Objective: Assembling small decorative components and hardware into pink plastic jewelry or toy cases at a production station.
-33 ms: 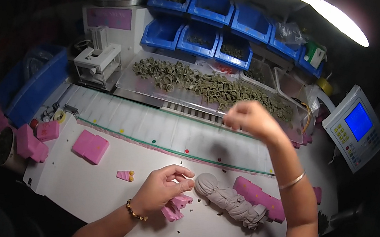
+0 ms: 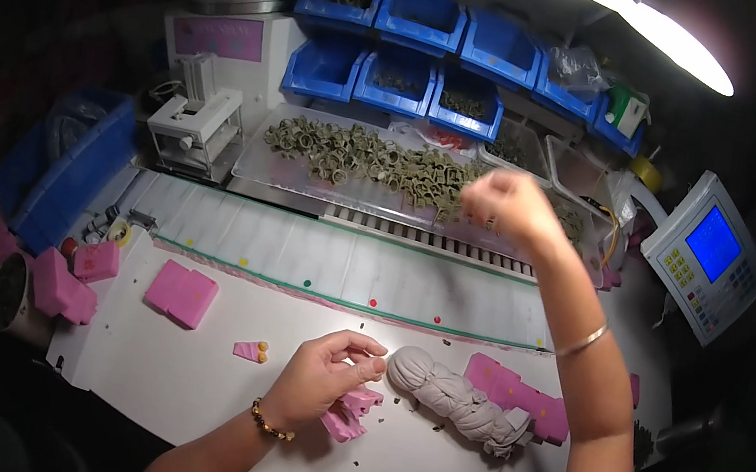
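Observation:
Near the table's front edge my left hand point(image 2: 317, 382) is curled around a pink rubber mould point(image 2: 346, 417), its two halves gaping apart below the thumb. The index finger and thumb of that hand are held apart. My right hand point(image 2: 510, 207) is raised over the clear tray point(image 2: 254, 162), fingers drawn together and slightly blurred. Whatever its fingertips hold, if anything, cannot be made out. Behind the hand, the tray carries a heap of small green-grey ring-shaped pieces point(image 2: 352, 153). A twisted grey cloth bundle point(image 2: 455, 401) lies right of my left hand.
Pink blocks point(image 2: 182, 293) lie at left, more pink blocks point(image 2: 521, 398) behind the cloth. A small pink wedge with yellow knobs point(image 2: 251, 350) lies between. A pale green-edged strip point(image 2: 294, 252) crosses the table. Blue bins point(image 2: 420, 16) stand behind; a control panel point(image 2: 706, 256) at right.
My right hand has risen slightly and moved a little away from me, further over the tray. My left hand and the pink mould have stayed put.

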The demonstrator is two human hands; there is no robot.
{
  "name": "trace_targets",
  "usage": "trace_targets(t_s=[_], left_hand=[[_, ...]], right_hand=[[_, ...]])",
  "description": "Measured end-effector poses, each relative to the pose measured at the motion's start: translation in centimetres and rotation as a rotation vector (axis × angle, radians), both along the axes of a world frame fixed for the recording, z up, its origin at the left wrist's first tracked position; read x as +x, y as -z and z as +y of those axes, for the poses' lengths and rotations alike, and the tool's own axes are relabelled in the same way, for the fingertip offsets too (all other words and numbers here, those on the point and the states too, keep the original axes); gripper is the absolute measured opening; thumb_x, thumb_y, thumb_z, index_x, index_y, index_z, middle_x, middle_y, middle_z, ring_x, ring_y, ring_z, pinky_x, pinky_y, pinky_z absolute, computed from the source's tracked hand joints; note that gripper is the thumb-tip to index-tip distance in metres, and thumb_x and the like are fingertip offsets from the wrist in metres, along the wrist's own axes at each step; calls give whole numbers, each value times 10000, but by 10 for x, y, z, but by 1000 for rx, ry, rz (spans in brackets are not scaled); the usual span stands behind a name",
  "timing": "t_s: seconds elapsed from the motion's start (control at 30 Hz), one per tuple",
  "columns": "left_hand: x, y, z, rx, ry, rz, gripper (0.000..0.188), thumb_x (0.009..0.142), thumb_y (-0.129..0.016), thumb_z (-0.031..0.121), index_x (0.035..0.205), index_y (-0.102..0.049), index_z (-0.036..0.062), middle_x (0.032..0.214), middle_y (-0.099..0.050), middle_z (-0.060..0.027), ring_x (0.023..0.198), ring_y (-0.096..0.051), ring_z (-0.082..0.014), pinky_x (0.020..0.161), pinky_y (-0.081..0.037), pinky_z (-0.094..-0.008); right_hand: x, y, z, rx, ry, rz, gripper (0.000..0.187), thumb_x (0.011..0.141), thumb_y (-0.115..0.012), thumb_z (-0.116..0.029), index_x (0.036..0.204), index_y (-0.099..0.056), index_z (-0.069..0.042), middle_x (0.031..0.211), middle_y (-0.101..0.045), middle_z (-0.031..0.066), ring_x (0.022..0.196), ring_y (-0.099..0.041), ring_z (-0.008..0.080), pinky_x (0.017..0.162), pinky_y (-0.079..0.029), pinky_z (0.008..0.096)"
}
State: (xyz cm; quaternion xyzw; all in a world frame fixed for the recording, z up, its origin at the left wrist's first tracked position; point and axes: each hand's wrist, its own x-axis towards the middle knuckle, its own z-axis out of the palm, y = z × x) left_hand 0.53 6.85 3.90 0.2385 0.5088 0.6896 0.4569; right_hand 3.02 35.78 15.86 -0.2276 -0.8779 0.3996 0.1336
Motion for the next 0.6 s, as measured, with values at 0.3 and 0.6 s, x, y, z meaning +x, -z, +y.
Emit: trace_targets(t_s=[0.3, 0.6], left_hand=[[-14, 8, -7, 50, -61, -245, 344, 955, -657, 296, 1102, -636, -14, 937, -654, -68, 731, -584, -59, 602, -488, -189], [-11, 4, -1, 83, -139, -261, 510, 982, -576, 405, 1221, -553, -44, 1006, -602, -97, 729, -566, -90, 535, -494, -190]], right_hand=[[1, 25, 20, -246, 90, 315, 487, 947, -629, -273, 1333, -546, 12, 1191, -668, 111, 957, -677, 170, 739, -522, 265], [133, 101, -109, 481, -569, -188, 726, 797, -721, -155, 1447, -402, -99, 1376, -467, 267, 1216, -499, 417, 976, -447, 462]])
